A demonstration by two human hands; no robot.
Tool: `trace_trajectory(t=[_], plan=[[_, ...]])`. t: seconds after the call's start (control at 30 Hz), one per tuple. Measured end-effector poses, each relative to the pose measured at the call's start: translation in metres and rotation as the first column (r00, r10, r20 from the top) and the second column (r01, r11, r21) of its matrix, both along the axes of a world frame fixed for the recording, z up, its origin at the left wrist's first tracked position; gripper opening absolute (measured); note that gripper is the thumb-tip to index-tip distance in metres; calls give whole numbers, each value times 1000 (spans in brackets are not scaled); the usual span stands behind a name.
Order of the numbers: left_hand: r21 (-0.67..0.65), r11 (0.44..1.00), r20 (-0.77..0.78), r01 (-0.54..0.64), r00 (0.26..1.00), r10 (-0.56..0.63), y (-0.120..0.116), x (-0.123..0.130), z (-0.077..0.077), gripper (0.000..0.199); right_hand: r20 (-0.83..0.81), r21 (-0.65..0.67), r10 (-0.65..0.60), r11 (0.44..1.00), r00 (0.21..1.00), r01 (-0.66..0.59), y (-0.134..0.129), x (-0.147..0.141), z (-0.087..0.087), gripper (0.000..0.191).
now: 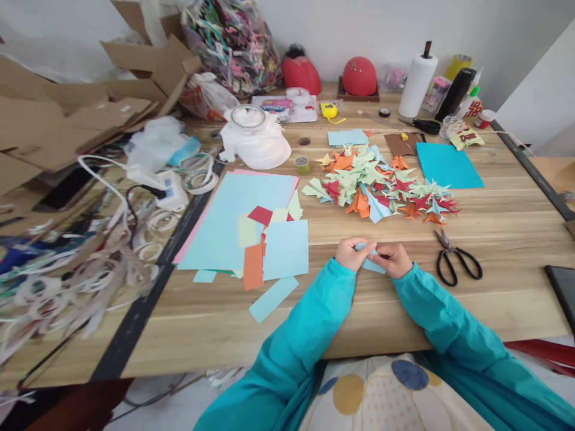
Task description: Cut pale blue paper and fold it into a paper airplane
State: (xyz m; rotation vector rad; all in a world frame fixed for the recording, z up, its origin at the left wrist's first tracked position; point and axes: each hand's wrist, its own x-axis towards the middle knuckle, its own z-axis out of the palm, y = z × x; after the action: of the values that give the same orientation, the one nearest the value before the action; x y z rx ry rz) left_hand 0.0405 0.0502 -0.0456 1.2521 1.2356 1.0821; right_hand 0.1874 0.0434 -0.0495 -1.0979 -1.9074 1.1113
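Observation:
A small light-blue piece of paper (374, 265) is held between my two hands above the near middle of the wooden table. My left hand (353, 254) pinches its upper left part with thumb and fingers. On the other side, my right hand (394, 260) grips its right edge, the two thumbs almost meeting. My fingers cover much of the paper, so its folds are hard to make out. Beyond my hands lies a heap of folded paper shapes (368, 179) in green, orange, red and blue. Black-handled scissors (457, 258) rest to the right.
Left of my hands are a light-blue sheet stack (224, 221), a blue paper rectangle (286, 250), an orange strip (253, 267) and a loose blue strip (274, 299). A turquoise square (449, 164) lies at the back right. Tangled ribbons (67, 287) and cardboard boxes (81, 114) crowd the left side.

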Motion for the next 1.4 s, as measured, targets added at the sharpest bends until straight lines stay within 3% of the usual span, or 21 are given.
trace_trajectory(t=[0.17,0.37,0.57,0.9,1.13,1.4], plan=[[-34,999,-6,-10,1000,10,1,0,1,30,18,-2,-31,1000,999,31,-2,-1,3,49],[-177,984,215,34,976,5,3,-3,4,45,-87,-207,-113,974,990,93,1,1,-4,42],[-67,996,252,-54,965,69,6,-4,2,33,-189,-340,-220,929,957,146,3,1,2,41],[49,995,152,-87,985,79,6,-3,-7,33,-315,-356,-357,903,880,239,7,-2,-5,35],[91,993,154,-70,986,56,2,-1,2,25,-312,-397,-420,873,852,284,9,2,-6,31],[3,999,175,-34,984,32,3,0,-9,39,-340,-389,-414,879,844,275,9,0,-6,29]])
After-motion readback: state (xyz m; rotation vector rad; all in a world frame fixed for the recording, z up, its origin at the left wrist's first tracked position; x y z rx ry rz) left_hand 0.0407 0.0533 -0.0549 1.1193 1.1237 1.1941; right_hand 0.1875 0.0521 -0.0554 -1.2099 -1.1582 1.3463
